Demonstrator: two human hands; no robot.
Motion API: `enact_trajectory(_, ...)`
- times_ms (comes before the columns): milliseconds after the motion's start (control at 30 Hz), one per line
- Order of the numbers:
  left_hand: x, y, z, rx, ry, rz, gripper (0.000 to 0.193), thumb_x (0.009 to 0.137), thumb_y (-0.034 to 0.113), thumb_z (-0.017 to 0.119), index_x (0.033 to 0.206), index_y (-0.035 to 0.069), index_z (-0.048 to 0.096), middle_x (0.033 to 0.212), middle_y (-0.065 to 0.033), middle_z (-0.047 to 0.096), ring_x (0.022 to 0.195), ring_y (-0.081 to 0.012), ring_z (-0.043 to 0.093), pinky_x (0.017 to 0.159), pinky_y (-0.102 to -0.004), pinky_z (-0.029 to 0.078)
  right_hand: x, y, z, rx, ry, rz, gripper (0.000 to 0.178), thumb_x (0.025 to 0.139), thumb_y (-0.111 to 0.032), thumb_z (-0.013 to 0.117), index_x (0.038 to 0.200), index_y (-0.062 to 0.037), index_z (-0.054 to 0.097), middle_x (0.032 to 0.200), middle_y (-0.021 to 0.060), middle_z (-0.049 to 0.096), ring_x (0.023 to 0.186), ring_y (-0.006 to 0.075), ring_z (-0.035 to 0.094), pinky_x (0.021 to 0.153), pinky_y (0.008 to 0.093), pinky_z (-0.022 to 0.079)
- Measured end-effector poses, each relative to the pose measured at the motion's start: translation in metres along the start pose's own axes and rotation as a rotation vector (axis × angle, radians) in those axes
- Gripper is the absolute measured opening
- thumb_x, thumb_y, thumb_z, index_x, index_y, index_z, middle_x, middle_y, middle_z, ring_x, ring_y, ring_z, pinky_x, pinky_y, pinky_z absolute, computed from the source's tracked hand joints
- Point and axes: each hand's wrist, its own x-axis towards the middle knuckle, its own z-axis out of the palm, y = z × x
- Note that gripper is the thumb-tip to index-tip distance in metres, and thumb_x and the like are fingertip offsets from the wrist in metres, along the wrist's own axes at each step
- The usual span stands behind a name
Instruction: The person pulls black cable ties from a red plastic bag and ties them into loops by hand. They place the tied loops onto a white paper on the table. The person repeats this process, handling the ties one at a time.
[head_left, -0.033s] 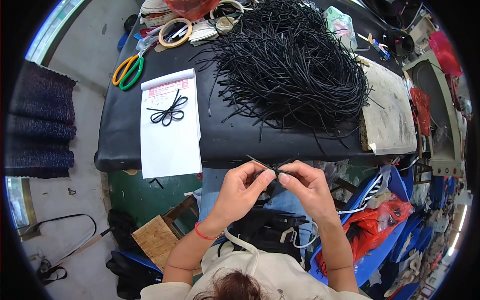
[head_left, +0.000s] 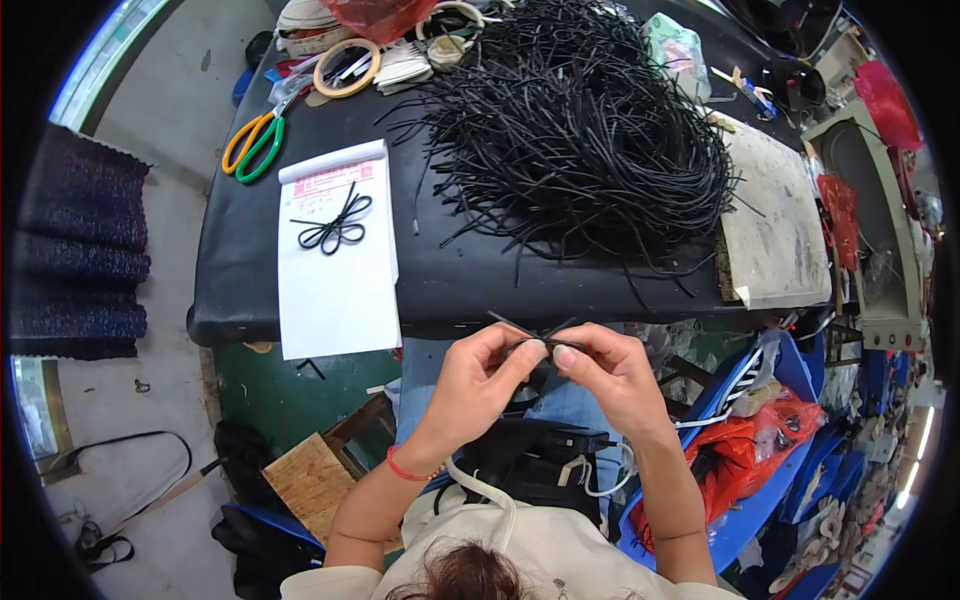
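Observation:
Just beyond the front edge of the table, my left hand [head_left: 488, 372] and my right hand [head_left: 618, 376] meet, thumbs and forefingers pinched on a thin black cord [head_left: 512, 323]. Two cord ends stick up and outward above the fingers. The cord's middle, where the fingertips nearly touch, is mostly hidden, so I cannot tell whether it is knotted. To the left, a finished-looking black cord bow [head_left: 335, 232] with several loops and two loose ends lies on a white notepad [head_left: 340, 300]. The pad's lower end overhangs the table edge.
A large heap of black cords [head_left: 590, 150] covers the middle of the black table [head_left: 240, 270]. Scissors with orange and green handles [head_left: 262, 150] and a tape roll [head_left: 347, 68] lie at the far left. A stained pale board [head_left: 780, 220] is on the right, above a blue container holding red plastic bags [head_left: 745, 450].

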Motion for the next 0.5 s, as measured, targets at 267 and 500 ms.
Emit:
enact_trajectory(267, 0.034, 0.055, -0.108, 0.823, 0.663, 0.272, 0.021, 0.082, 0.017, 0.066, 0.095, 0.001, 0.06, 0.072, -0.0026, 0.056, 0.065, -0.0095, 0.051, 0.061, -0.0248, 0.04, 0.05, 0.004, -0.045, -1.08, 0.558, -0.643, 0.016, 0.077, -0.005, 0.065, 0.093, -0.0033, 0.065, 0.078, 0.0092, 0.054, 0.073, 0.0235, 0.054, 0.064, 0.0315, 0.044)
enact_trajectory(500, 0.039, 0.058, -0.076, 1.429, 0.981, 0.799, 0.033, 0.076, 0.016, 0.07, 0.104, 0.003, 0.061, 0.117, -0.0103, 0.048, 0.107, -0.0291, 0.044, 0.088, -0.0393, 0.036, 0.053, -0.003, -0.033, -1.281, 0.478, -0.821, 0.019, 0.072, -0.006, 0.064, 0.091, -0.0036, 0.064, 0.083, 0.0058, 0.053, 0.079, 0.0236, 0.05, 0.067, 0.0347, 0.04)
